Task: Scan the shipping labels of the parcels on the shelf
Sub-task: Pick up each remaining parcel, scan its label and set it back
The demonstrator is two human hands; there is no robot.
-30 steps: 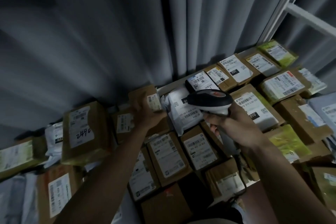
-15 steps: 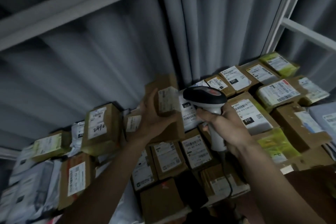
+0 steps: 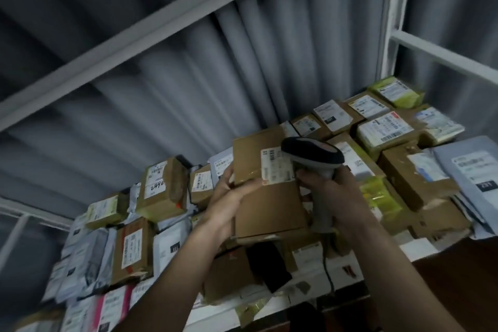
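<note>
My left hand (image 3: 228, 198) grips a brown cardboard parcel (image 3: 269, 202) by its left edge and holds it tilted up above the shelf. A white shipping label (image 3: 275, 166) with a barcode sits on the parcel's upper face. My right hand (image 3: 334, 197) grips the handle of a black and grey barcode scanner (image 3: 312, 155), whose head is right at the label and covers its right edge. A cable (image 3: 327, 267) hangs from the scanner's handle.
Many cardboard boxes and plastic mailers with labels crowd the shelf, among them a box marked by hand (image 3: 159, 186), yellow-green packets (image 3: 396, 90) and grey mailers (image 3: 474, 167). A white shelf frame (image 3: 393, 35) and a grey curtain (image 3: 188, 83) stand behind. The shelf's front edge (image 3: 336, 275) is white.
My left hand has lifted the brown parcel out of the pile and turned its label up toward me. The scanner has stayed close over the label. The camera has tilted upward.
</note>
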